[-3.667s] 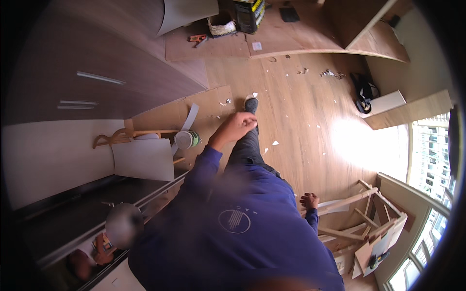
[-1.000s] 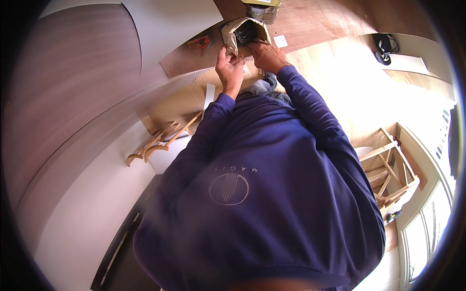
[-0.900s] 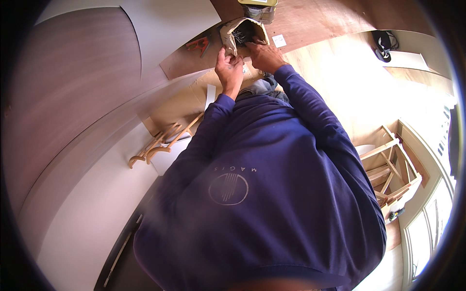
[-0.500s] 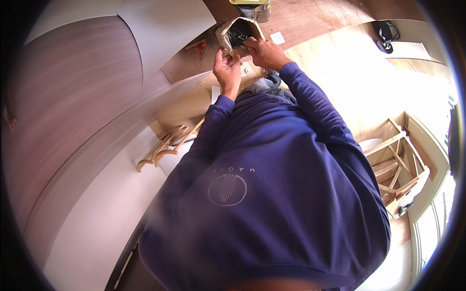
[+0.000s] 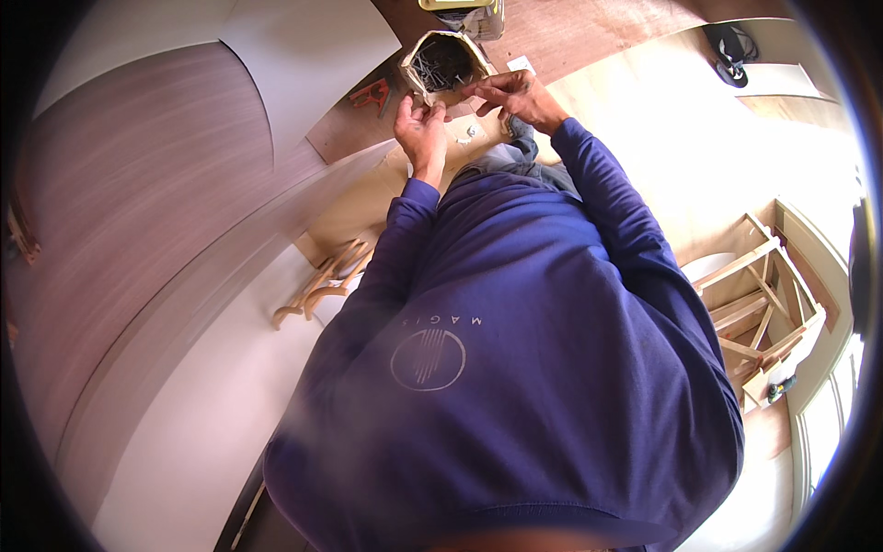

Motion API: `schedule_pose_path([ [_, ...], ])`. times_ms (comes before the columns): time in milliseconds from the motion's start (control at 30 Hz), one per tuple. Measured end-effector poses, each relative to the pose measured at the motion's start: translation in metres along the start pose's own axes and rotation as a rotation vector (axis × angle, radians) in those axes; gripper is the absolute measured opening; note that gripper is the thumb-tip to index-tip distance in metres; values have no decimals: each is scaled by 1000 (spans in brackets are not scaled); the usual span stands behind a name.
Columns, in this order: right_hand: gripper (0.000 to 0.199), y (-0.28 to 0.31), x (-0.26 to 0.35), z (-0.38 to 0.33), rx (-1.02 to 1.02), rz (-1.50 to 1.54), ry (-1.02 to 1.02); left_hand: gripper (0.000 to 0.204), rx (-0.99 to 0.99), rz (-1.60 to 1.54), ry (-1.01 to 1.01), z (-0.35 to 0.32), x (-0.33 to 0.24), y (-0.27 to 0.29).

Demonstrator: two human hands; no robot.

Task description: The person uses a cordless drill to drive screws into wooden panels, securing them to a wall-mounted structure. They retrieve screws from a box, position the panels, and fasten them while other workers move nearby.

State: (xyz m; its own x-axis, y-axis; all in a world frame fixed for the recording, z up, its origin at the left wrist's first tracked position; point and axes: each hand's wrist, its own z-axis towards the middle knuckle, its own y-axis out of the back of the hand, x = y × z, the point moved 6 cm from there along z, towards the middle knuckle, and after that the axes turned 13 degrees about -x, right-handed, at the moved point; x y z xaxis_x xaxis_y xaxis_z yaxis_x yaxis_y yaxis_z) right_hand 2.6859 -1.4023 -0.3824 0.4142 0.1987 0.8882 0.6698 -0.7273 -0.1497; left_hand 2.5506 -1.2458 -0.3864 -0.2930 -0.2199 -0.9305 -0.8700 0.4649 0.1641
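Note:
An open cardboard box (image 5: 408,66) stands at the top middle, with its mouth toward me. Inside lie many loose, thin grey metal fasteners (image 5: 441,69), nails or screws; I cannot tell which. My left hand (image 5: 422,138) grips the box's near left edge with curled fingers. At the near right corner of the box is my right hand (image 5: 517,97), its thumb and fingertips pressed together. Whatever they pinch is too small to make out.
A tin (image 5: 476,20) stands beyond the box, and an orange tool (image 5: 371,96) lies left of it. Near the box is a small white square (image 5: 521,64). Wooden chair-like legs (image 5: 322,290) stand at left, a wooden frame (image 5: 763,308) at right. Large boards (image 5: 166,156) fill the left side.
My right hand has drawn out of the box mouth to its near right corner. The left hand keeps its place at the box edge, and the view has shifted slightly.

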Motion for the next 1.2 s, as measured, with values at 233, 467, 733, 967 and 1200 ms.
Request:
schedule_pose_path([
  [233,31,3,6,3,-29,-84,38,55,-40,-30,24,1,-3,0],
  [467,32,-3,15,3,-11,-130,88,56,-18,-36,50,0,0,3],
  [733,32,-8,12,5,1,-147,116,53,9,-54,86,3,10,6],
  [967,31,-10,13,7,-3,-128,171,56,-2,-67,92,1,11,5],
  [1200,29,-28,40,0,-173,-703,490,60,0,-31,55,-1,7,5],
])
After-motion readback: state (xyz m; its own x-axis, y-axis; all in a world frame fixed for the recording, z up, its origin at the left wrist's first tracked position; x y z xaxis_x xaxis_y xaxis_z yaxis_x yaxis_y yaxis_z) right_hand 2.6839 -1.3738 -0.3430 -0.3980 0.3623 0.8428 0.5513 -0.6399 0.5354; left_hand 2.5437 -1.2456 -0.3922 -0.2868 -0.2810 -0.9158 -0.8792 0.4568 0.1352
